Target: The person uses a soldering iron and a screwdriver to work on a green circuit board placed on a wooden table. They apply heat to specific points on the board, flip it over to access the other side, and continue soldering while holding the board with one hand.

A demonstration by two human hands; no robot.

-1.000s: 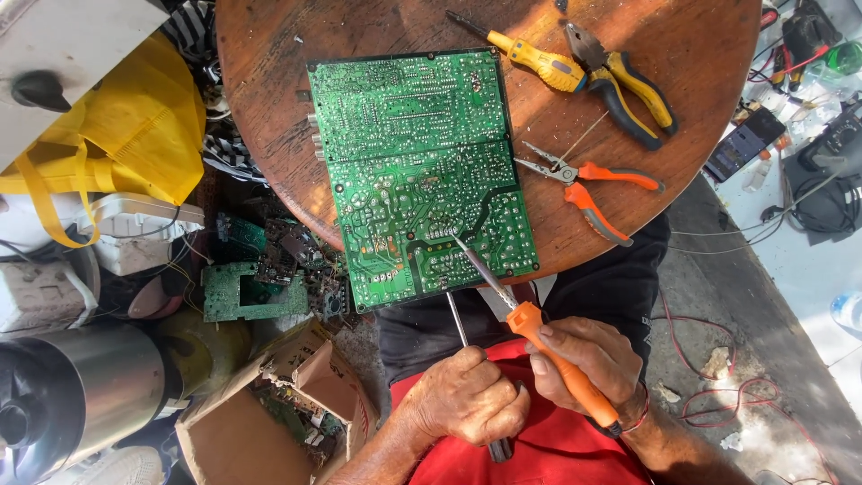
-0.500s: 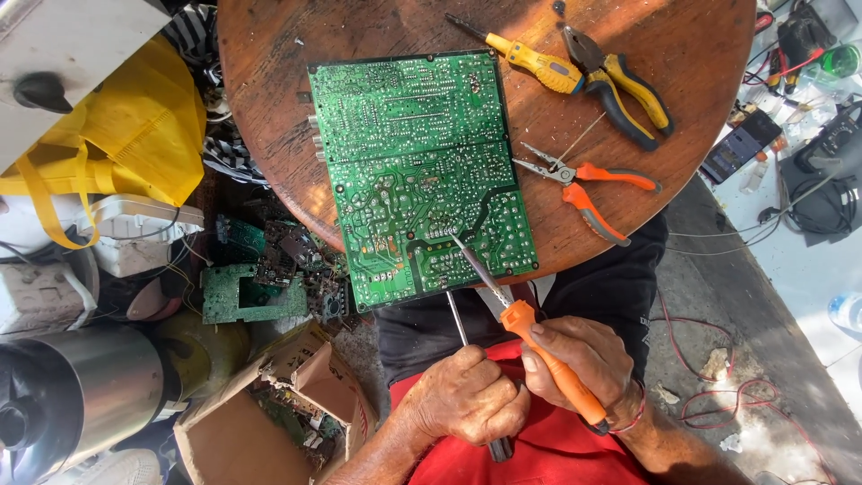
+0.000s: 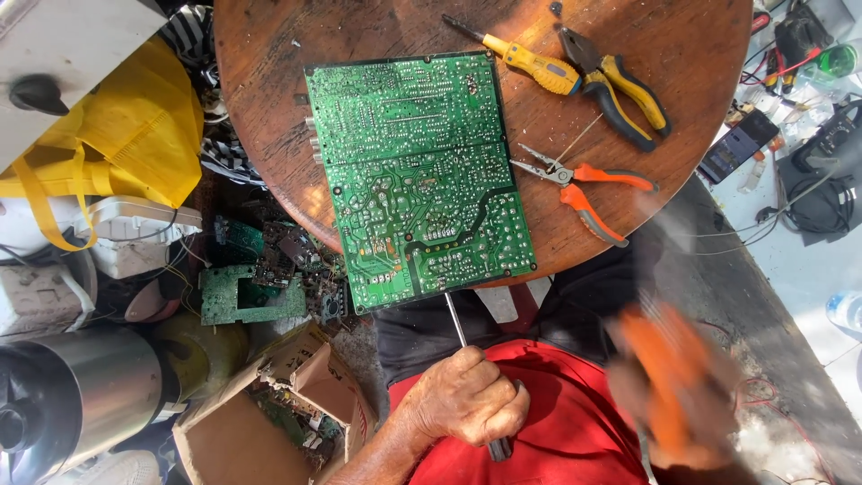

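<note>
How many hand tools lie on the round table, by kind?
Screwdriver: 1
Pliers: 2, yellow-handled and orange-handled
Total: 3
The left hand grips another thin tool off the table; the right hand is blurred.

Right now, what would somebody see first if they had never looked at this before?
A big green board lies in the middle of a round wooden table, sticking out over the near edge. Beside it are a yellow screwdriver and two pliers, one yellow, one orange. Below, the left hand grips a thin metal tool whose tip goes under the board, and the right hand is an orange blur.
</note>
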